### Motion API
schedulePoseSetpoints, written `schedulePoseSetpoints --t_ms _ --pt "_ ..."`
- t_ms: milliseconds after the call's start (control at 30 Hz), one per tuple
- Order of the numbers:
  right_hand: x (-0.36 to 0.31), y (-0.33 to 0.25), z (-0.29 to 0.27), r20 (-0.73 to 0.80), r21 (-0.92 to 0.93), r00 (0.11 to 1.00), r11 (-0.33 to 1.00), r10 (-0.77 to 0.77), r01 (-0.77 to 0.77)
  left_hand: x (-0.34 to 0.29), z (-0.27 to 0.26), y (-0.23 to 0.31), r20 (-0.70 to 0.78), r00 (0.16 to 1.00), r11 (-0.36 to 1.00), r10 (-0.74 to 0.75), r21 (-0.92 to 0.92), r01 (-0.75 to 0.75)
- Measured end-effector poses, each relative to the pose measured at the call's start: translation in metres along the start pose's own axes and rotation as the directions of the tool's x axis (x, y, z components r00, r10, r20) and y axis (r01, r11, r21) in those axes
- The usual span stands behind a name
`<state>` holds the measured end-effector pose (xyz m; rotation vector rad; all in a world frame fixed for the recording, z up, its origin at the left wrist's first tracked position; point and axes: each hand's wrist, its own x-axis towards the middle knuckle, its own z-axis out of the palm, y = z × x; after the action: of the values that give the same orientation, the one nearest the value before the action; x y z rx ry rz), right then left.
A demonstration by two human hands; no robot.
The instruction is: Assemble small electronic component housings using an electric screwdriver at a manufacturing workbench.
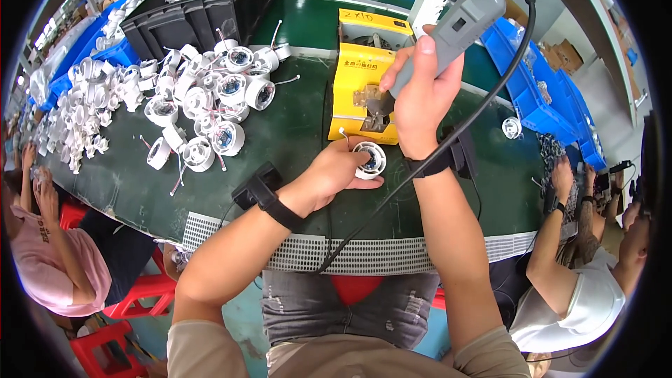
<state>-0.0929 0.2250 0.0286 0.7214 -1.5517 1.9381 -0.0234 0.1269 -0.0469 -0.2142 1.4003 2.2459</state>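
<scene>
My left hand (332, 173) is closed around a round white plastic housing (379, 163) on the green table, just in front of a yellow box-shaped machine (348, 73). A dark circuit board shows inside the housing, and a thin wire stands up beside it. Raised above the housing, my right hand (427, 101) grips a grey corded electric screwdriver (467, 19). Its lower end slants toward the metal front of the yellow machine; my fingers hide part of it, and I cannot tell whether the tip touches. Black straps with small boxes circle both wrists.
Several white housings with wires (224, 91) lie heaped left of the machine, beside a pile of small white parts (87, 108). Behind stands a black crate (245, 10). Blue bins (521, 91) line the right. The screwdriver's black cord (490, 92) crosses my right forearm. Co-workers sit either side.
</scene>
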Motion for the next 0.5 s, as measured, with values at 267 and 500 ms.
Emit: schedulePoseSetpoints --t_ms 267,500 --pt "-0.037 -0.022 -0.018 0.057 0.025 0.995 0.997 0.078 -0.08 -0.001 0.001 0.0 0.005 1.0 1.0 0.024 -0.008 -0.024" --pt "-0.049 -0.018 -0.017 0.041 0.077 0.993 0.991 0.106 -0.109 -0.002 0.001 -0.001 -0.001 0.999 0.999 0.044 0.01 -0.044"
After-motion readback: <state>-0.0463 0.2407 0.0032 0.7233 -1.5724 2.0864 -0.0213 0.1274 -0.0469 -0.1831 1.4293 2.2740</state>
